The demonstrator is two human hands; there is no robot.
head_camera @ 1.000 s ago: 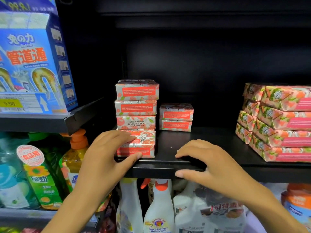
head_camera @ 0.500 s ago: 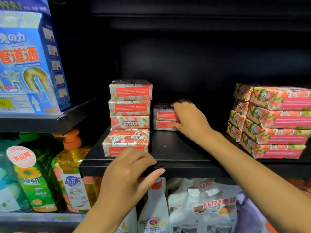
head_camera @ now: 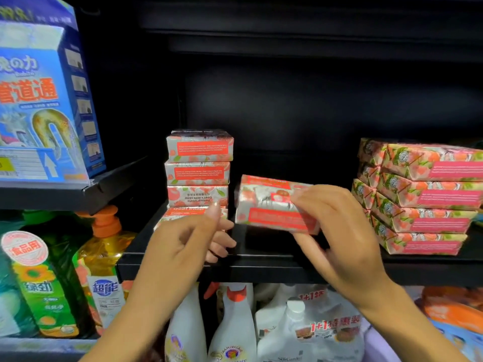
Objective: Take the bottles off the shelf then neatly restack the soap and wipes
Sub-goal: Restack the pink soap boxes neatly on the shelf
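the right hand [head_camera: 337, 231] grips two soap boxes [head_camera: 271, 205] pinched together, held just above the black shelf [head_camera: 261, 267] at frame centre. the left hand [head_camera: 183, 244] hovers half-curled, holding nothing, in front of the soap stack [head_camera: 198, 168] left of centre. to do this well, keep the pair squeezed flat so the upper box does not slide, bring it level with the stack's top, and let the left hand steady the column, squaring the forward-jutting bottom box [head_camera: 190, 212] first. more soap [head_camera: 423, 199] sits at the right edge.
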